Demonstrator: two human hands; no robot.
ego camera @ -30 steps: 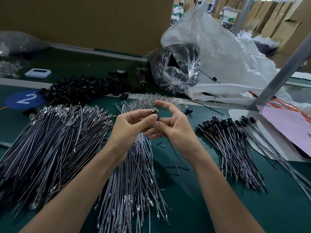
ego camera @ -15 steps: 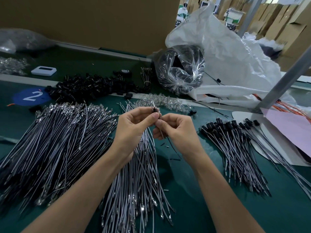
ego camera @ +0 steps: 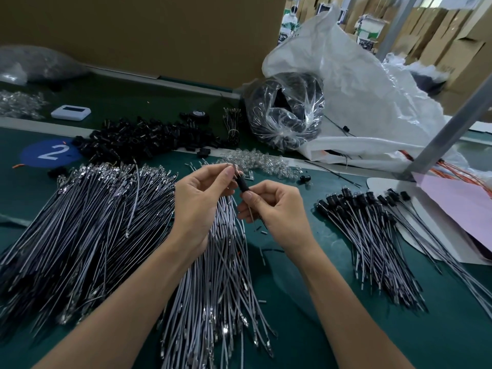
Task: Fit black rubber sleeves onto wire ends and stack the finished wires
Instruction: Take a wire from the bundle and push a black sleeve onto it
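Black rubber sleeve (ego camera: 242, 184), 1 pc: held above mid bench (ego camera: 452, 328), between both hands, threaded on a thin grey wire (ego camera: 251, 218).

Handling, est.: sleeve soft, light, prob. grippy on the insulation. Wire limp, kinks easily; metal end small, likely to bend. Best taken close to the sleeve, wire kept short betw. fingers so it can't buckle.

Left hand (ego camera: 197, 201): grip pressed together, thumb and forefinger pinching the wire's top end just above the sleeve; other fingers curled.

Right hand (ego camera: 277, 213): grip closed, thumb and forefinger pinching at the sleeve's lower end, wire tail hanging below.

Finished wires (ego camera: 372, 235): stacked at right, sleeved ends away from the person.

Bare wires (ego camera: 93, 222): heap at left.

Loose sleeves (ego camera: 149, 139): pile at far side.
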